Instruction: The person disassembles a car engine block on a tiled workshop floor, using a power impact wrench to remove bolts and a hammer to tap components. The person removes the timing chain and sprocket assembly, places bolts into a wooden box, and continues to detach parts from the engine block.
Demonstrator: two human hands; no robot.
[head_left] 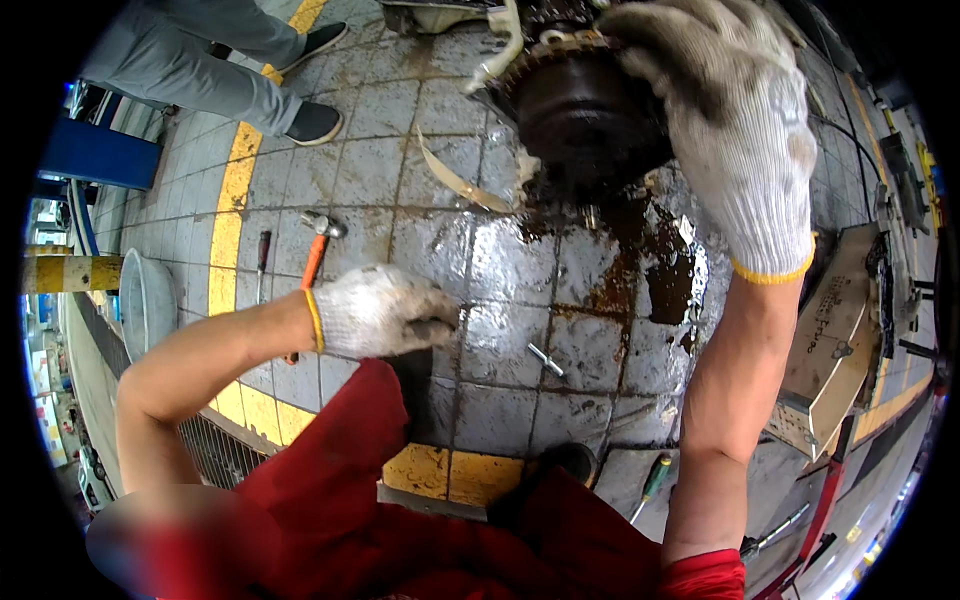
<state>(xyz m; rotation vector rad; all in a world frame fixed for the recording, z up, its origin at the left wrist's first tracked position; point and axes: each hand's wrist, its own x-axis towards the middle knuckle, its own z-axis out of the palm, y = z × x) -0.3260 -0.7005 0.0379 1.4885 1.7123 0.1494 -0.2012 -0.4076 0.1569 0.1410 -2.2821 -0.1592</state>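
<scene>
My right hand (735, 120), in a white knit glove stained dark at the fingers, grips the top right of a black, oily machine part (590, 115) with a toothed rim. Its fingertips curl over the far side and are partly hidden. In a matching glove, my left hand (385, 312) hovers near my knee with its fingers curled in; what they hold, if anything, is hidden. Left of this hand lies an orange-handled hammer (316, 258), beside a dark-handled screwdriver (263, 262). A small metal pin-like piece (545, 359) rests on the tiles between my hands.
Dark oil (665, 275) pools on the tiles below the machine part. A curved pale strip (455, 175) lies to its left. A cardboard box (825, 340) and a green-handled screwdriver (655, 478) are at right. A grey tub (148, 300) and another person's legs (215, 75) are at left.
</scene>
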